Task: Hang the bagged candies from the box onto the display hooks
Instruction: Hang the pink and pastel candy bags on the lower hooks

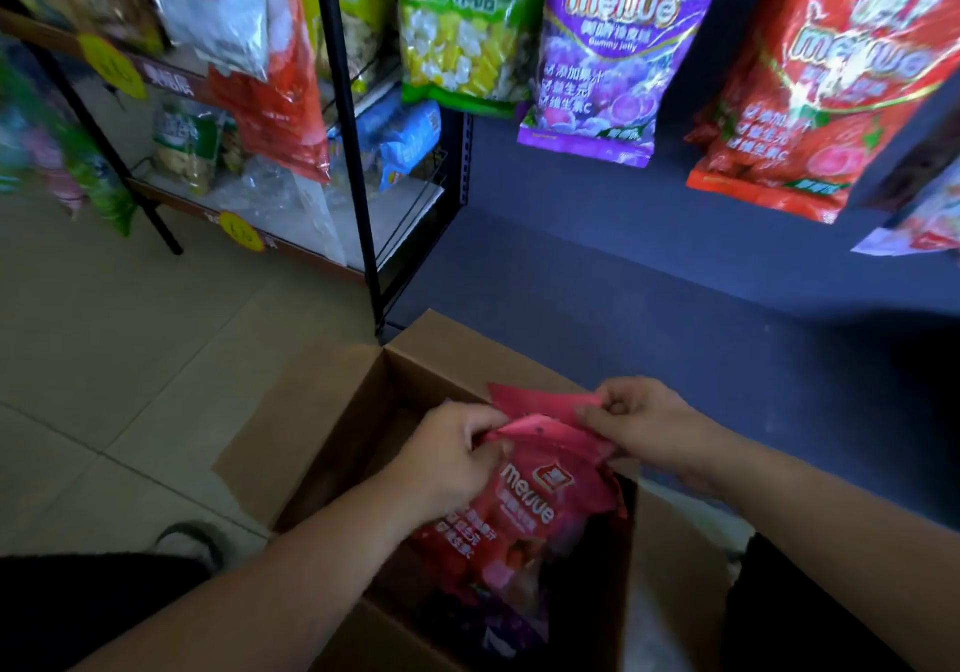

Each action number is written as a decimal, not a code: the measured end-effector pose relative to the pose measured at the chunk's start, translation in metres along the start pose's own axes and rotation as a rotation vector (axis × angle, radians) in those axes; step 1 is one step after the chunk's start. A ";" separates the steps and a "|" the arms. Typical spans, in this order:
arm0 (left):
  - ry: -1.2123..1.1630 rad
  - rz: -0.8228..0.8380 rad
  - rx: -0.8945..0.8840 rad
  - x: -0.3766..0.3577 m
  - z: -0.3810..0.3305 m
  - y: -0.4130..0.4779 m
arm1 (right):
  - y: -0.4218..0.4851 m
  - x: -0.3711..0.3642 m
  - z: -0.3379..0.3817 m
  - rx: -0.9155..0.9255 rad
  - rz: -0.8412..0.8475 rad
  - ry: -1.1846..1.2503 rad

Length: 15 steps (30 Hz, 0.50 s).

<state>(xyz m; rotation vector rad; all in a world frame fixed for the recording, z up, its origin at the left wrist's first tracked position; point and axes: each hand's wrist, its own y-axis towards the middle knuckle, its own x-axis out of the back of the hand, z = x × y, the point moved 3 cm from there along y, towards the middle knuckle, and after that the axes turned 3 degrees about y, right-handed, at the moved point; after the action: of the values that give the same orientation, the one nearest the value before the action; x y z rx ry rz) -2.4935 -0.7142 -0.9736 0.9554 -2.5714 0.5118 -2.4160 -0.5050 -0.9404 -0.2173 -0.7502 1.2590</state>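
Observation:
An open cardboard box (332,427) stands on the floor below me. Over it I hold red candy bags (540,494) by their top edges. My left hand (447,458) pinches the top strip of the front bag at its left. My right hand (644,422) pinches the top flap of a second red bag (540,398) just behind it. A purple bag (498,624) lies deeper in the box. On the dark blue wall above hang a green-yellow bag (462,32), a purple bag (608,47) and a red bag (810,78). The hooks themselves are out of view.
A black metal shelf rack (343,115) with more snack bags stands at the left, its post close to the box's far corner. Tiled floor (130,359) spreads to the left. A shoe (192,541) shows by my left arm.

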 end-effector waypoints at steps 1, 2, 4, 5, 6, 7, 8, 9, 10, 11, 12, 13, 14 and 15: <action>0.013 0.008 -0.006 0.007 -0.012 0.000 | -0.006 0.008 0.005 0.011 -0.015 0.023; 0.029 0.010 -0.011 0.013 -0.022 0.000 | -0.011 0.016 0.010 0.021 -0.026 0.056; 0.035 0.013 -0.020 0.023 -0.040 0.000 | -0.023 0.029 0.020 0.034 -0.037 0.148; 0.020 0.009 -0.018 0.027 -0.046 -0.001 | -0.028 0.035 0.023 0.041 -0.026 0.197; -0.006 -0.005 -0.020 0.030 -0.050 0.000 | -0.033 0.039 0.027 0.052 -0.014 0.240; -0.025 -0.021 -0.019 0.034 -0.054 0.001 | -0.037 0.042 0.029 0.067 -0.008 0.266; -0.026 -0.039 -0.027 0.036 -0.058 0.004 | -0.040 0.045 0.032 0.079 -0.015 0.276; -0.008 -0.054 -0.042 0.038 -0.063 0.008 | -0.041 0.048 0.034 0.085 -0.033 0.277; 0.009 -0.062 -0.056 0.039 -0.067 0.011 | -0.042 0.051 0.038 0.085 -0.054 0.275; 0.027 -0.063 -0.062 0.039 -0.072 0.015 | -0.040 0.055 0.042 0.084 -0.075 0.271; 0.044 -0.065 -0.073 0.039 -0.078 0.018 | -0.039 0.059 0.047 0.088 -0.100 0.252; 0.060 -0.069 -0.083 0.039 -0.084 0.021 | -0.038 0.066 0.052 0.098 -0.139 0.221; 0.063 -0.077 -0.095 0.038 -0.090 0.024 | -0.038 0.073 0.058 0.110 -0.182 0.190; 0.061 -0.087 -0.111 0.038 -0.096 0.026 | -0.037 0.081 0.062 0.126 -0.219 0.179</action>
<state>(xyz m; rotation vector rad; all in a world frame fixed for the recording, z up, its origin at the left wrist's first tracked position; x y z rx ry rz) -2.5196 -0.6741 -0.8787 0.9924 -2.4638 0.3643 -2.4165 -0.4584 -0.8425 -0.1388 -0.5238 1.0585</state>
